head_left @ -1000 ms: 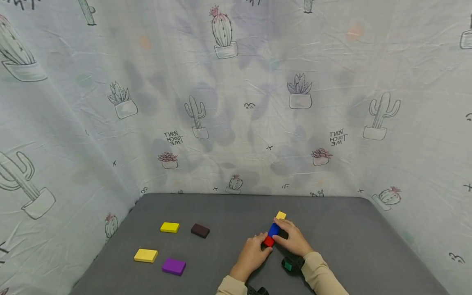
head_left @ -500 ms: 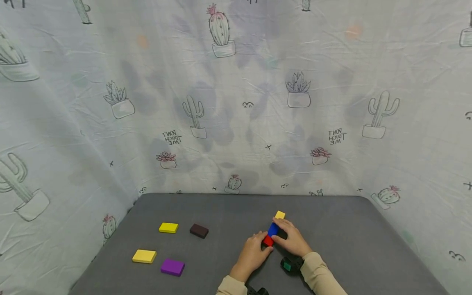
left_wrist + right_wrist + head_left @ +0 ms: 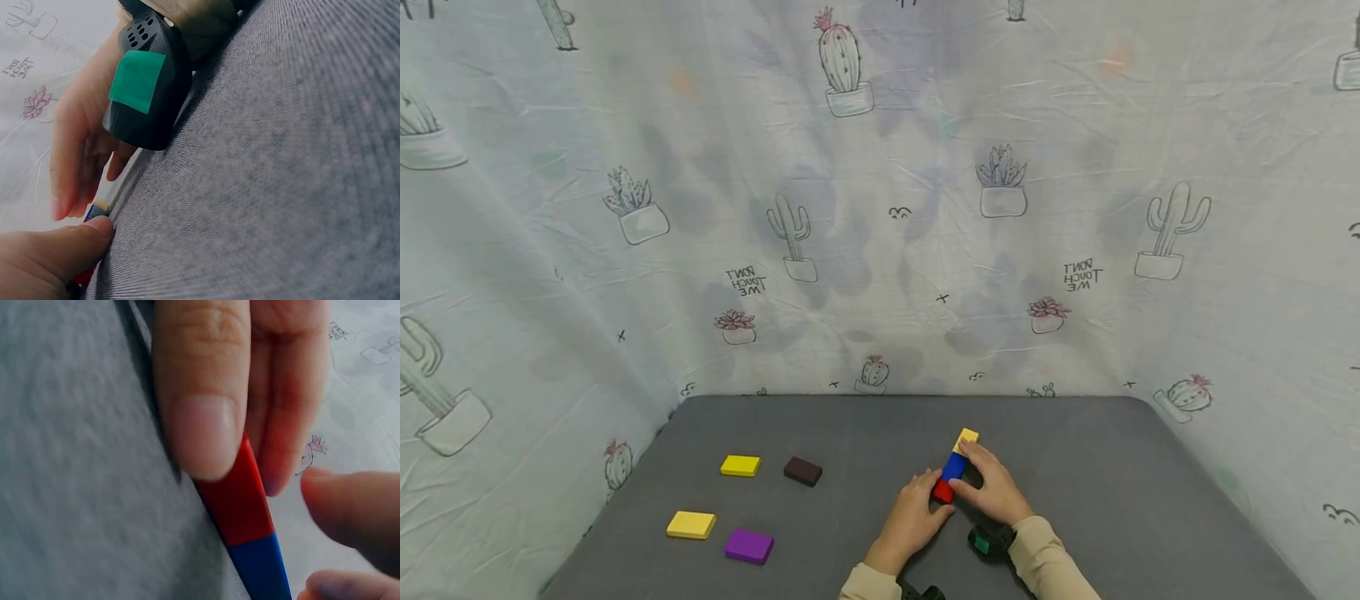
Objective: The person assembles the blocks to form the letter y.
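A red block [image 3: 942, 492], a blue block [image 3: 953, 468] and a yellow block [image 3: 967, 436] lie end to end in a slanting row on the grey table, right of the middle. My left hand [image 3: 912, 518] pinches the red block between thumb and fingers; its thumb [image 3: 203, 434] presses the red side in the right wrist view. Over the blue and yellow part hovers my right hand [image 3: 996, 492], its fingers loosely spread. In the left wrist view the right hand's fingertips [image 3: 59, 206] point down beside the row and its thumb stands off the blocks.
At the table's left lie a bright yellow block [image 3: 741, 466], a dark brown block [image 3: 803, 471], a paler yellow block [image 3: 691, 525] and a purple block [image 3: 748, 547]. A cactus-print cloth [image 3: 880, 250] hangs behind the grey table [image 3: 1075, 450].
My right hand's fingers have shifted slightly, baring more of the yellow and blue blocks. The left hand keeps its hold on the red block. The head view has moved a little.
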Demonstrator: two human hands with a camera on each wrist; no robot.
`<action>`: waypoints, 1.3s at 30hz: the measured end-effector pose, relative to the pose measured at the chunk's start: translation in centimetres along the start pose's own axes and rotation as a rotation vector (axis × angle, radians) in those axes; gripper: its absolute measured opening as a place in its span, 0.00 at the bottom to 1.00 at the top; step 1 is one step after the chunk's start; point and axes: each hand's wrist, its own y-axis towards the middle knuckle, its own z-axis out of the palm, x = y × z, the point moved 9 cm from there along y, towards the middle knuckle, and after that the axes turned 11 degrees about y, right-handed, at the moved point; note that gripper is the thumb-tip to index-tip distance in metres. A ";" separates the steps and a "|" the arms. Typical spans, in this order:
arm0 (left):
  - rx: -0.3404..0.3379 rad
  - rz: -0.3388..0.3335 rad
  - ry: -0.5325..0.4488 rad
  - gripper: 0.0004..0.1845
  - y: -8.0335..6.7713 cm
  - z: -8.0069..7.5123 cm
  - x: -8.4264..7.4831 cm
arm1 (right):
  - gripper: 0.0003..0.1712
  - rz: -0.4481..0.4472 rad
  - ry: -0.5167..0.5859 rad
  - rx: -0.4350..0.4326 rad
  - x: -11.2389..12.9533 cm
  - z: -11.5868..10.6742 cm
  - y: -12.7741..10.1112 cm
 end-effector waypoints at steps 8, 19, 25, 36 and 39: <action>0.005 -0.002 -0.015 0.31 -0.4 0.1 0.2 | 0.47 0.076 -0.034 0.051 0.1 0.9 -0.1; -0.002 0.008 -0.016 0.31 -0.5 0.1 0.6 | 0.48 0.096 -0.037 0.066 0.1 1.3 0.0; -0.005 0.025 -0.004 0.32 -0.4 0.0 0.4 | 0.48 0.101 -0.028 0.068 0.0 1.2 -0.1; 0.015 0.016 -0.108 0.33 -0.3 0.1 0.7 | 0.47 0.093 -0.023 0.061 -0.1 0.9 -0.2; 0.010 0.014 -0.118 0.33 -0.3 -0.1 1.0 | 0.48 0.101 -0.027 0.070 -0.1 1.0 -0.2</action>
